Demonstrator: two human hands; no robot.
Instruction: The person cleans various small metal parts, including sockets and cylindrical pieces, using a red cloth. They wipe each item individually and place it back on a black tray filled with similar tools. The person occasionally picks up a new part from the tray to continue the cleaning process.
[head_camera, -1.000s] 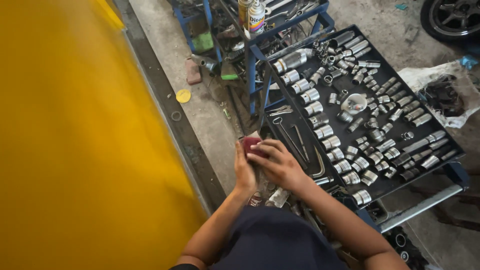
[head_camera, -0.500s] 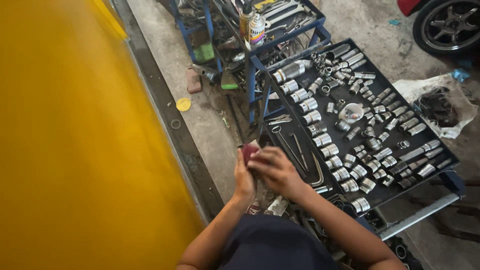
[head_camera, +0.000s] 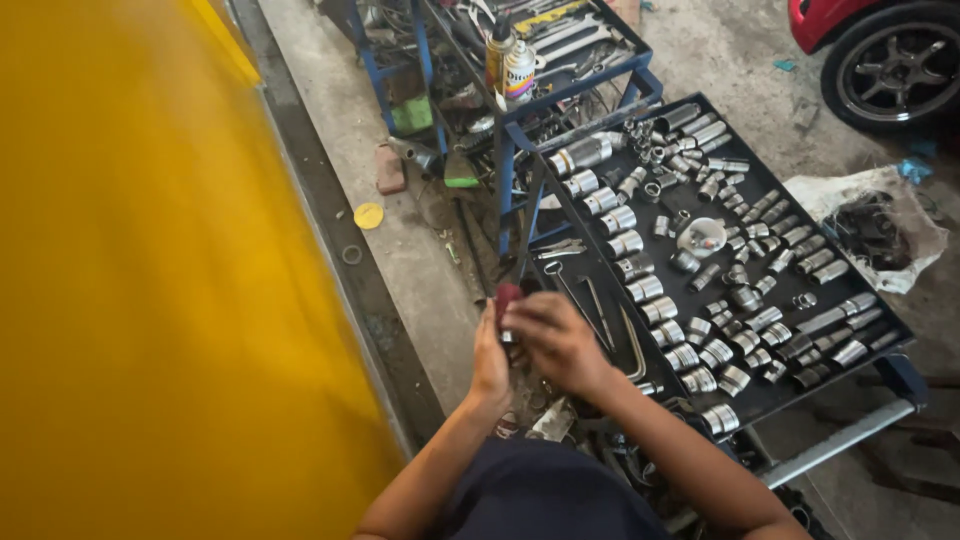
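Note:
My left hand (head_camera: 489, 358) and my right hand (head_camera: 556, 338) meet just below the middle of the view, next to the near left corner of a black tray (head_camera: 885, 325). Between them is a small dark red object (head_camera: 507, 298). The left hand cups it from the left, and the right hand's fingers close over its lower part. What is under the fingers is hidden. Rows of chrome sockets (head_camera: 640, 288) lie on the tray just right of my hands, with thin metal rods (head_camera: 632, 345) beside them.
A yellow panel (head_camera: 150, 280) fills the left side. A blue cart (head_camera: 560, 75) with spray cans (head_camera: 510, 62) and wrenches stands behind the tray. A car wheel (head_camera: 895, 65) is at top right, a white bag of dark scraps (head_camera: 870, 225) to its lower side. Debris litters the concrete floor (head_camera: 330, 90).
The view has shifted so the tray and cart sit lower in the picture and the wheel shows more. My hands stay together on the red object, a little lower in the frame.

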